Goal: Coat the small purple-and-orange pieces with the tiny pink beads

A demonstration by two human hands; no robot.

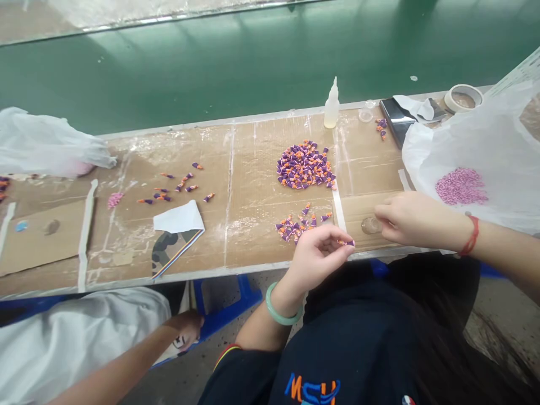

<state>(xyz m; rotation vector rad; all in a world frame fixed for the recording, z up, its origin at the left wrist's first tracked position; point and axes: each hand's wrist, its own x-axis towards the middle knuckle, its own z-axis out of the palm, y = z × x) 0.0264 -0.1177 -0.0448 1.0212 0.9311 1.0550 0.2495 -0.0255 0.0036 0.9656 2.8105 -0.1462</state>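
My left hand (318,256), with a green bangle on its wrist, pinches a small purple-and-orange figure (346,243) between thumb and fingertips at the front of the table. To the right, my right hand (411,219) has its fingers closed beside a clear, wet-looking round patch (371,225) on a cardboard piece (358,205); anything in those fingertips is hidden. A loose group of similar purple-and-orange figures (295,228) lies just behind my left hand. Farther back is a larger, dense heap of them (306,166).
Tiny pink pieces (462,185) lie on a white plastic bag (434,152) at the right. A pointed bottle (332,107), a dark phone-like slab (396,121) and a tape roll (463,98) stand along the back edge. At the left sits a co-worker in a white shirt (84,337).
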